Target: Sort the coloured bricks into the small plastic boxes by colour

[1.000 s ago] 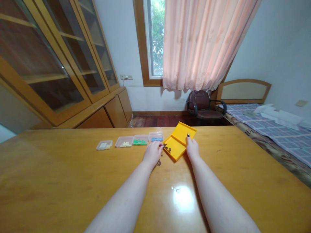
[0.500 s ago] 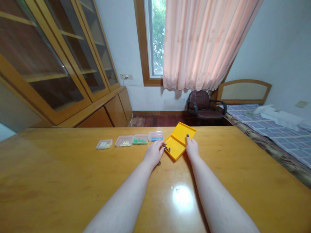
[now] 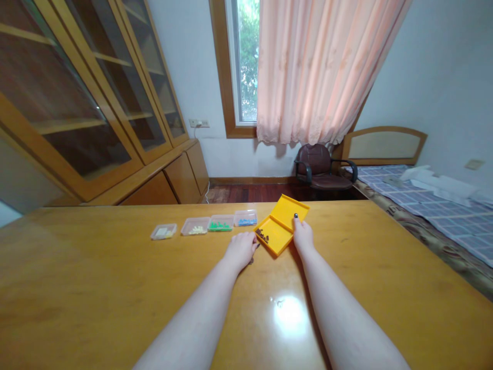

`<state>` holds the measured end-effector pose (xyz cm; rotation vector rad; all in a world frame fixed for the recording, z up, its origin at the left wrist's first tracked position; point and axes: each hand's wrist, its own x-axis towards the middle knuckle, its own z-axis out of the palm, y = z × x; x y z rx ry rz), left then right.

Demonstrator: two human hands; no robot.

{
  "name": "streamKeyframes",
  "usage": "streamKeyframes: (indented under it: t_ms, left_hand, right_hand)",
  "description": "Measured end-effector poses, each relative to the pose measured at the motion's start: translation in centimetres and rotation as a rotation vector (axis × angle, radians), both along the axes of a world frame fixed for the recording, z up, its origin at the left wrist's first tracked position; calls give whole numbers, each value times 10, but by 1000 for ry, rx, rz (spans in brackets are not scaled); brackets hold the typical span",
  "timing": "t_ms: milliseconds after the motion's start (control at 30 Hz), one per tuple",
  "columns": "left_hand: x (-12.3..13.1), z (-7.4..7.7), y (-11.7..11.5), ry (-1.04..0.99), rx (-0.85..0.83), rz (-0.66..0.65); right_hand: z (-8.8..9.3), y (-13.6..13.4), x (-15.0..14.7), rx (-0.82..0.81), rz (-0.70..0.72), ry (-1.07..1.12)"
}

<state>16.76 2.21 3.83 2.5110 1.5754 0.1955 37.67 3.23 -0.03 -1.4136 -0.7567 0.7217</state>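
Observation:
My right hand [image 3: 304,237] grips an open yellow plastic box [image 3: 279,241] at its right side, near the hinge, with the thumb on top. The lid leans back behind the tilted tray. Several small brown pieces [image 3: 264,236] lie in the tray's left corner. Just left of that corner, my left hand [image 3: 241,250] is low over the table with its fingers curled together. What those fingers hold, if anything, is hidden. A few more brown pieces [image 3: 251,261] show on the table by the left hand, partly covered by it.
Four shallow clear trays stand left of the yellow box: one with blue pieces [image 3: 247,222], one with green pieces [image 3: 220,226], one with cream pieces [image 3: 197,230], and a small one with pale pieces [image 3: 164,232]. The wooden table's [image 3: 96,288] far edge lies behind them.
My left hand has moved from over the box's left corner down and left toward the table, uncovering brown pieces in the corner. The right hand and the box stay about where they were.

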Motion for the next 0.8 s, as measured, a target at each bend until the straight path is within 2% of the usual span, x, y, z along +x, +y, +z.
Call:
streamKeyframes:
  t_ms: [167, 467, 800]
  left_hand:
    - [1, 2, 0, 29, -7, -6]
    - [-2, 2, -5, -66, 36, -52]
    - [0, -1, -1, -34, 35, -80]
  right_hand:
    - [3, -1, -1, -4, -7, -5]
    - [1, -1, 0, -7, 8, 4]
    - [0, 1, 1, -16, 10, -30]
